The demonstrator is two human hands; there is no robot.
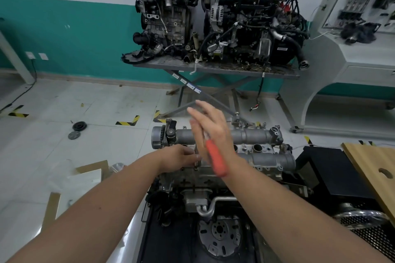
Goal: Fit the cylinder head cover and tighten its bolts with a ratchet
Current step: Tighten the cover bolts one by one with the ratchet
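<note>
The grey aluminium cylinder head cover [254, 135] lies on top of the engine in front of me. A ratchet with a red handle [214, 161] stands on a bolt near the cover's front edge, its steel extension [196, 157] upright. My left hand [179, 157] pinches the extension near the ratchet head. My right hand [210, 128] is blurred, its fingers straight and its palm against the red handle. Further bolts [241, 125] stick up along the cover's far edge.
Two other engines [213, 13] stand on a scissor lift table [215, 69] behind. A white console [352, 53] is at the right, a wooden board [376, 168] beside the engine. Cardboard pieces [89, 175] and two round discs [77, 130] lie on the floor at left.
</note>
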